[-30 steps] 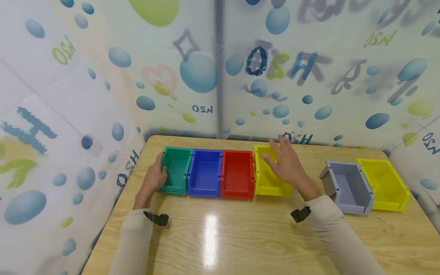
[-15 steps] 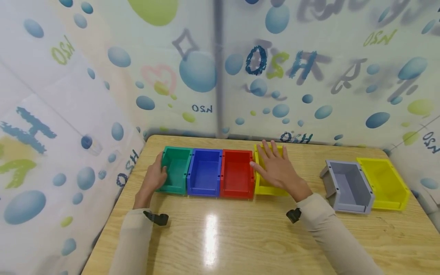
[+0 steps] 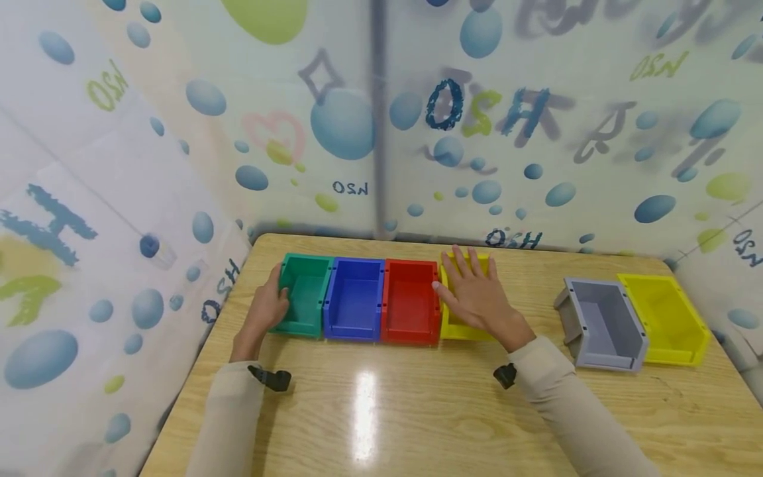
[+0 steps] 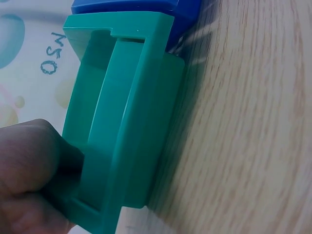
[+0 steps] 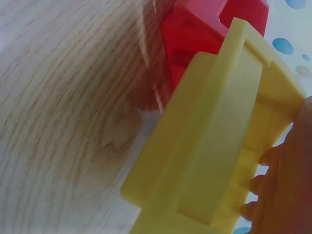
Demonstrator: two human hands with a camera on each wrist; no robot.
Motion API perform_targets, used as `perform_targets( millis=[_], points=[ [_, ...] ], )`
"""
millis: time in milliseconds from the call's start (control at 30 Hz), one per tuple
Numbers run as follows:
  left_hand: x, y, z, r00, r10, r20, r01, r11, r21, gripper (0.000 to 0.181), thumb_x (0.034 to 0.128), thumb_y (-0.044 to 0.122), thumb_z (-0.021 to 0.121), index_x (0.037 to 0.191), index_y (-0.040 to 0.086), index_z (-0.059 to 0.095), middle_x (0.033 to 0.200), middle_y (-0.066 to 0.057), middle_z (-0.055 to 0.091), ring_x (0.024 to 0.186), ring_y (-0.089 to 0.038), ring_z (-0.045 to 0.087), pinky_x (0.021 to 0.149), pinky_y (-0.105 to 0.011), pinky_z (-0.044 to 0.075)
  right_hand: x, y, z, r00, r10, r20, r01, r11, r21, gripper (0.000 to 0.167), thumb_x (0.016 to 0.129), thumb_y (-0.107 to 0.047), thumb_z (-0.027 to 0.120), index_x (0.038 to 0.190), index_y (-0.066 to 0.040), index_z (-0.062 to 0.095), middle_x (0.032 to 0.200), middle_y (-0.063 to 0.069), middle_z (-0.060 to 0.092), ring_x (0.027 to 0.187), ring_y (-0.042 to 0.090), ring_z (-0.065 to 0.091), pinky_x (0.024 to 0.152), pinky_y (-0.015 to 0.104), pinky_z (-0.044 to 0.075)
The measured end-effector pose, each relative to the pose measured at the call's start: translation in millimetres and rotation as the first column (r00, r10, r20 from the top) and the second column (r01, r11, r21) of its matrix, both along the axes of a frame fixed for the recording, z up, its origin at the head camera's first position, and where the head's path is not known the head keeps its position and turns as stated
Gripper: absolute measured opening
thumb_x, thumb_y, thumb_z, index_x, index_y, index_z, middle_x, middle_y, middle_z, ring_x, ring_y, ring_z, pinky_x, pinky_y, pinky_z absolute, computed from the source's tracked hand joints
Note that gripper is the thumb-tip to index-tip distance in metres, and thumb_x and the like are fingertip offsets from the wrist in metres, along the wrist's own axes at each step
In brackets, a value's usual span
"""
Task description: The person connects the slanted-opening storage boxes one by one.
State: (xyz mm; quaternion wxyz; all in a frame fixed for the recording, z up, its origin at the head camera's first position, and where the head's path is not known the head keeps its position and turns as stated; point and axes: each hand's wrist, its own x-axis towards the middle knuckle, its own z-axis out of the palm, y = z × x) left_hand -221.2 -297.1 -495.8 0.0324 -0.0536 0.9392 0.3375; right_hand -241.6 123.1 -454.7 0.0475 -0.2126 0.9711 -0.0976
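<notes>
Along the worktop (image 3: 429, 411), head view, left hand (image 3: 266, 308) gripping the green bin (image 3: 306, 295), blue bin (image 3: 356, 298), red bin (image 3: 411, 301) next, right hand (image 3: 479, 298) spread over the row's yellow bin (image 3: 465, 331), left wrist view, green beside blue, right wrist view, yellow beside red.

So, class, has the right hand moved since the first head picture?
Yes: the right hand has moved left, closer to the red bin.
</notes>
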Motion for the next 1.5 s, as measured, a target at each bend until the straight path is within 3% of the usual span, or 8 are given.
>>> perform_targets(
  millis=[567,1300,1500],
  points=[
    [-1.9,4.6,5.0,0.999,0.012,0.034,-0.011,1.000,-0.010,0.062,0.1041,0.004,0.033,0.159,0.004,0.005,0.152,-0.036,0.031,0.139,-0.053,0.033,0.111,-0.066,0.029,0.7,-0.9,-5.6,0.999,-0.023,0.026,0.023,1.000,-0.016,0.072,0.103,-0.059,0.023,0.161,-0.017,0.010,0.168,0.011,0.003,0.153,0.039,-0.005,0.117,0.067,-0.005],
    [4.2,2.1,2.5,1.000,0.013,-0.018,-0.014,0.999,-0.030,0.060,0.1036,0.003,0.035,0.158,0.002,0.008,0.147,-0.039,0.036,0.135,-0.054,0.038,0.109,-0.066,0.033,-0.6,-6.3,-23.5,0.999,-0.027,0.045,0.026,0.999,0.031,0.077,0.101,-0.061,0.030,0.160,-0.015,0.013,0.168,0.011,0.005,0.153,0.041,-0.003,0.118,0.066,-0.004],
    [1.8,5.2,1.4,1.000,0.007,-0.020,-0.008,1.000,-0.012,0.060,0.1036,0.003,0.035,0.158,0.004,0.010,0.148,-0.037,0.036,0.135,-0.053,0.038,0.109,-0.066,0.034,-0.2,-2.0,-26.1,0.999,-0.027,0.044,0.027,1.000,0.002,0.079,0.100,-0.063,0.029,0.160,-0.014,0.014,0.167,0.013,0.005,0.152,0.043,-0.003,0.117,0.067,-0.004]
  ],
)
